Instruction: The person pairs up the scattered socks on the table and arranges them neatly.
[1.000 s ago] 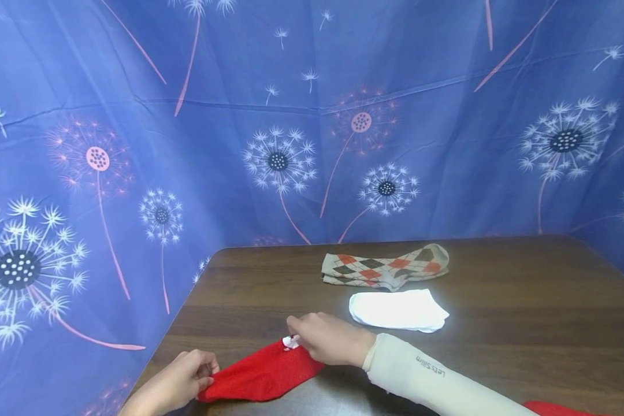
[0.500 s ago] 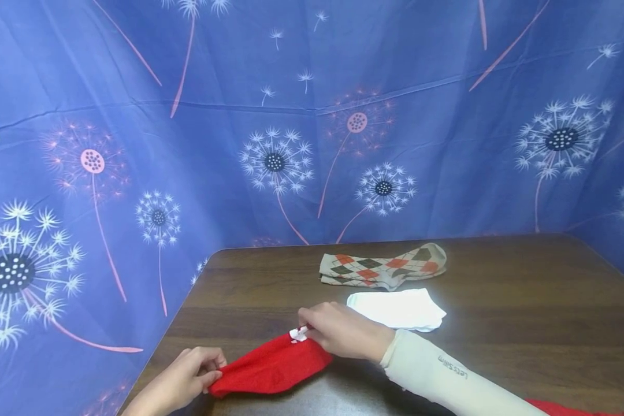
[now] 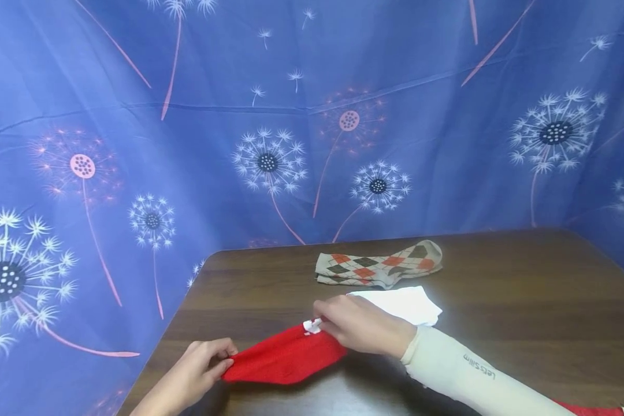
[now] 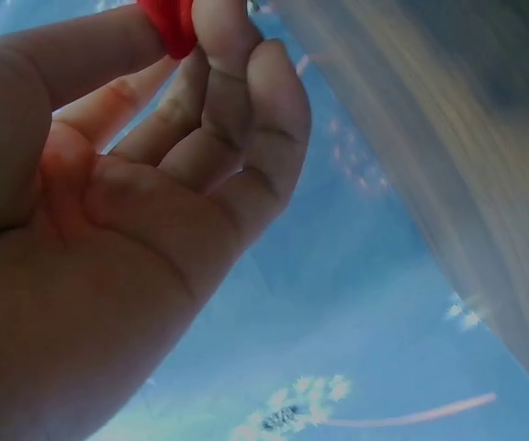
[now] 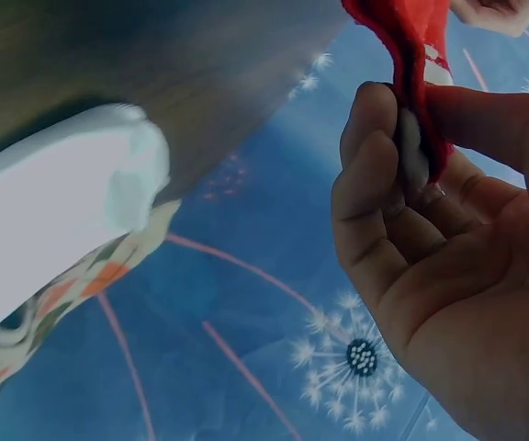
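A red sock [image 3: 286,355] with a small white patch hangs stretched between both hands, its lower edge sagging. At its left end, the left hand [image 3: 203,364] pinches the fabric between thumb and fingers; only a tip of red shows in the left wrist view. The right hand [image 3: 366,326] pinches the other end near the white patch. In the right wrist view, folded red cloth [image 5: 411,55] with a white part is held between the thumb and fingertips. The right hand and forearm partly cover a folded white sock [image 3: 408,303] behind them.
Beige argyle socks [image 3: 379,266] lie at the back of the brown wooden table [image 3: 525,300]. Another red piece [image 3: 587,410] with a white end shows at the lower right edge. A blue dandelion-print cloth [image 3: 213,173] hangs behind and to the left.
Both hands have moved right and slightly up with the red sock between them. The right hand now overlaps the white sock. The head view has shifted a little.
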Motion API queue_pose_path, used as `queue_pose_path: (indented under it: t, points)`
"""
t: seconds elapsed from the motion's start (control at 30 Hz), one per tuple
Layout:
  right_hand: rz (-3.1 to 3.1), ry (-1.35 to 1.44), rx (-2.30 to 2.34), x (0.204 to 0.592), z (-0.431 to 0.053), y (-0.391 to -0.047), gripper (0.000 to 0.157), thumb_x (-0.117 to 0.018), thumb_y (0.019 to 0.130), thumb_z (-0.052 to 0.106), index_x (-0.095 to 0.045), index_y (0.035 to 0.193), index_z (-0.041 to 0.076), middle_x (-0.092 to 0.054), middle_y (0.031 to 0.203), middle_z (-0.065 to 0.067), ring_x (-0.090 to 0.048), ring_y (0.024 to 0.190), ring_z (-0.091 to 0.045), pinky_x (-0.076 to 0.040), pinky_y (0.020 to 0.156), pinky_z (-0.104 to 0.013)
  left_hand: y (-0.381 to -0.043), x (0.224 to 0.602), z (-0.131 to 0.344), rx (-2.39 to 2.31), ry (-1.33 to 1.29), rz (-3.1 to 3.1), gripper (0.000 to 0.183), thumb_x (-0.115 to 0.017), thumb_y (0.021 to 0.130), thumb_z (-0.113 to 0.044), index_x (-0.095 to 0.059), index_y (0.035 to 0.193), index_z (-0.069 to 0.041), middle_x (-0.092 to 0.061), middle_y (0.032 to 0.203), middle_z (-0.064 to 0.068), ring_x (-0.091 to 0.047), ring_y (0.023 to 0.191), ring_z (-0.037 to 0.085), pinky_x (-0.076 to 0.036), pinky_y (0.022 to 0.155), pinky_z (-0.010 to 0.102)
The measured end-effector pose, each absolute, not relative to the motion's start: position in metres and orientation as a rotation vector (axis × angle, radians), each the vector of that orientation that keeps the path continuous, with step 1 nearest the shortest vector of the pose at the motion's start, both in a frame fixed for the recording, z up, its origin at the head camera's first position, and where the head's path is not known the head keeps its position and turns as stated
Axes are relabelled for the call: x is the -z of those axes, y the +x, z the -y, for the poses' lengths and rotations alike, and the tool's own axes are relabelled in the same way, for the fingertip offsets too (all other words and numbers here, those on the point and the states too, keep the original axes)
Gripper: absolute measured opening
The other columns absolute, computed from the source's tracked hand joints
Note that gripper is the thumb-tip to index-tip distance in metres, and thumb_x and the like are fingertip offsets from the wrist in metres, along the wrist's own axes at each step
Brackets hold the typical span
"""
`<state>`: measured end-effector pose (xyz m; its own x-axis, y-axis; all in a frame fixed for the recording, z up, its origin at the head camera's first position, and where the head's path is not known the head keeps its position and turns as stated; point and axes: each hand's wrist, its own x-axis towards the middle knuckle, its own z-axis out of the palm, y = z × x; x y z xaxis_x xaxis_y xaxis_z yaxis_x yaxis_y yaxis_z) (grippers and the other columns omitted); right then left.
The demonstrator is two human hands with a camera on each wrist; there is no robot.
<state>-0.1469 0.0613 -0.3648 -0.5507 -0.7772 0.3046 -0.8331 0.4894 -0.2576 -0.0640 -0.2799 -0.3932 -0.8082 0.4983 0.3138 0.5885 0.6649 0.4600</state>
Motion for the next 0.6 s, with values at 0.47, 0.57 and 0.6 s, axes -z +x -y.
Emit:
queue_pose_path:
  t: [0.47, 0.57, 0.6]
  points:
    - [2.583, 1.371, -0.562, 0.365, -0.106, -0.132, 0.016, -0.075, 0.087, 0.015, -0.062, 0.094, 0.02, -0.063, 0.077, 0.011, -0.055, 0.066, 0.001, -0.047, 0.059, -0.019, -0.064, 0.384, 0.242, 0.845, -1.062, 2.665, 0.027, -0.069, 0.083, 0.011, -0.064, 0.089, -0.015, -0.053, 0.071, -0.016, -0.044, 0.062, -0.008, -0.042, 0.052, 0.012]
    - [2.576, 1.353, -0.582, 0.366, -0.115, -0.126, 0.018, -0.076, 0.086, 0.015, -0.063, 0.096, 0.02, -0.066, 0.08, 0.01, -0.056, 0.068, 0.002, -0.049, 0.061, -0.02, -0.067, 0.382, 0.235, 0.844, -1.109, 2.649, 0.031, -0.068, 0.082, 0.013, -0.062, 0.087, -0.017, -0.049, 0.069, -0.016, -0.041, 0.061, -0.008, -0.04, 0.052, 0.009]
    - [2.569, 1.344, -0.584, 0.366, -0.118, -0.125, 0.018, -0.077, 0.085, 0.014, -0.063, 0.095, 0.02, -0.066, 0.08, 0.01, -0.056, 0.068, 0.002, -0.049, 0.061, -0.02, -0.067, 0.381, 0.232, 0.845, -1.125, 2.646, 0.032, -0.068, 0.082, 0.013, -0.061, 0.086, -0.018, -0.047, 0.068, -0.016, -0.04, 0.061, -0.009, -0.039, 0.052, 0.009]
